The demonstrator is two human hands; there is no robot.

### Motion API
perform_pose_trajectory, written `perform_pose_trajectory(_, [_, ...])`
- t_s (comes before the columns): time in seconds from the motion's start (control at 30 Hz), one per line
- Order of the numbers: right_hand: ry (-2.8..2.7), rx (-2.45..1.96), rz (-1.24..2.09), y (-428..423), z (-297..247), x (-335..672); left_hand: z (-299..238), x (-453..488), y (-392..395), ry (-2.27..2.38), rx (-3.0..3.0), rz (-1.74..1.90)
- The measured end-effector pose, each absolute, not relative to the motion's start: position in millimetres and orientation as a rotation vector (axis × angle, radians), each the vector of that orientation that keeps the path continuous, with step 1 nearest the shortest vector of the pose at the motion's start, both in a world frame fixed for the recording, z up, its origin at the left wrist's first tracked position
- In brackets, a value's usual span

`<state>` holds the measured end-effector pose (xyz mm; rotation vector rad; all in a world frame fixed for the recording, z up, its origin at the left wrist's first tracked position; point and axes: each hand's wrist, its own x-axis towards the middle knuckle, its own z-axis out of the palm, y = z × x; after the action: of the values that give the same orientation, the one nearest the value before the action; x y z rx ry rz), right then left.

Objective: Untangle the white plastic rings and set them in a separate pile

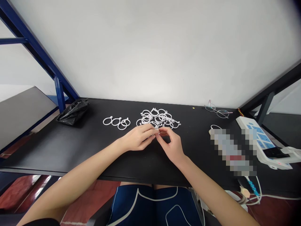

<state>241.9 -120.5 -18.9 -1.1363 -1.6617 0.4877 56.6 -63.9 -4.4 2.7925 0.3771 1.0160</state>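
Note:
Fingertips of my left hand and my right hand meet in a pinch over the black table, just in front of a pile of white curtain rings. A small white bit of a curtain ring shows between them; my fingers hide most of it. Both hands are closed on it. The piled rings overlap one another and have small eyelets on their rims. Left of the pile, a separate group of several white rings lies flat in a loose row, some overlapping.
A crumpled black plastic bag lies at the table's left end. On the right are eyeglasses, a blurred-out phone-like object with a cable, and a white power strip with a plug. A white wall rises behind the black table.

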Motion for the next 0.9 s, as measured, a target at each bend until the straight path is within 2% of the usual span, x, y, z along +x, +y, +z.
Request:
perform_pose_trajectory(0.67, [-1.677, -1.058, 0.588, -123.1, -17.9, 241.5, -4.5, 58.5, -64.2, 0.550, 2.843, 1.220])
perform_pose_trajectory(0.9, [-1.681, -1.021, 0.679, -125.4, -19.4, 242.9, -7.1, 54.8, -62.5, 0.668, 2.530, 0.873])
